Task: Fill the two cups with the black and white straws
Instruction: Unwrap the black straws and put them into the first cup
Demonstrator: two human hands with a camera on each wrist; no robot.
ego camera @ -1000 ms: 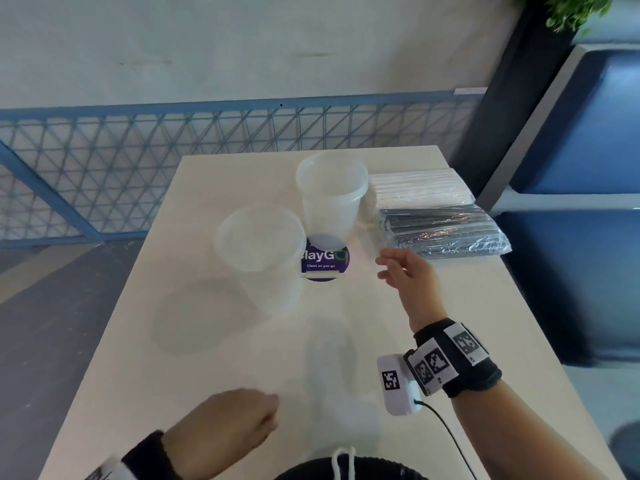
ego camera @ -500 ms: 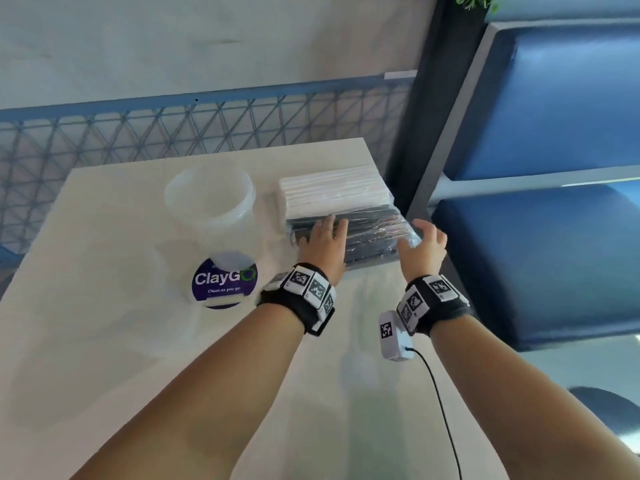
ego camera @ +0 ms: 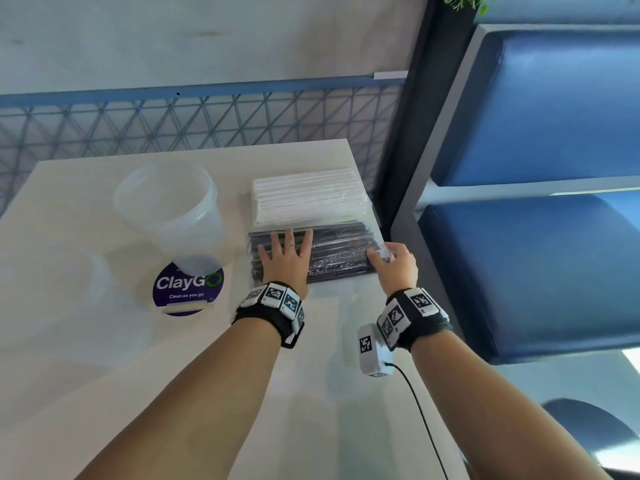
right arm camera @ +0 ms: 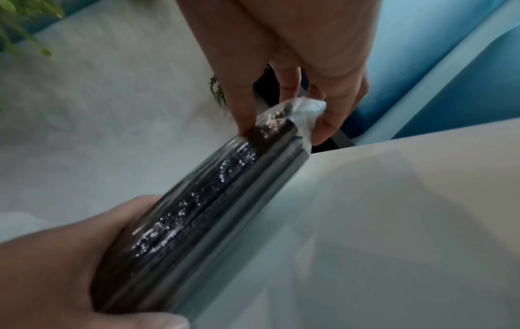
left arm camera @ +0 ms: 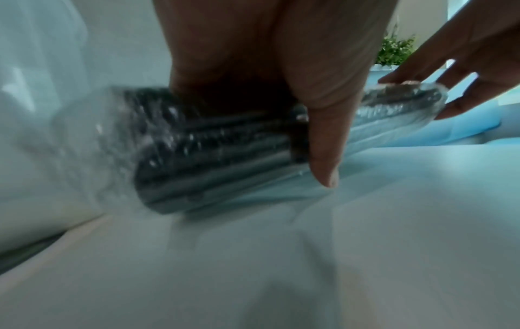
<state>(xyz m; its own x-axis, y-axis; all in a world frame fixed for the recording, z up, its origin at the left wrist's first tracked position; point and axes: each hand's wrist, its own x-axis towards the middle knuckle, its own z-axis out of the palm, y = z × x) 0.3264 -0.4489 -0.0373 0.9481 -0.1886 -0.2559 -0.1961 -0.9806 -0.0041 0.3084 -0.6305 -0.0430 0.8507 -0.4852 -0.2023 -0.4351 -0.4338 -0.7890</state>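
A pack of black straws (ego camera: 339, 254) in clear wrap lies at the table's right edge, with a pack of white straws (ego camera: 308, 199) just behind it. My left hand (ego camera: 285, 258) grips the black pack's left part. In the left wrist view its thumb (left arm camera: 323, 155) curls over the near side of the black pack (left arm camera: 211, 155). My right hand (ego camera: 394, 265) pinches the wrap at the right end of the black pack (right arm camera: 211, 211). A clear cup (ego camera: 169, 209) stands left of the packs. A second clear cup (ego camera: 93, 271) shows faintly further left.
A round purple "ClayGo" sign (ego camera: 188, 289) stands in front of the nearer cup. The pale table (ego camera: 173, 393) ends just right of the packs, beside a blue padded bench (ego camera: 536, 271). A blue mesh railing (ego camera: 190, 126) runs behind the table.
Both hands reached from the table's near part to the black straw pack and took hold of it. The view swung right, leaving the second cup blurred at the left.
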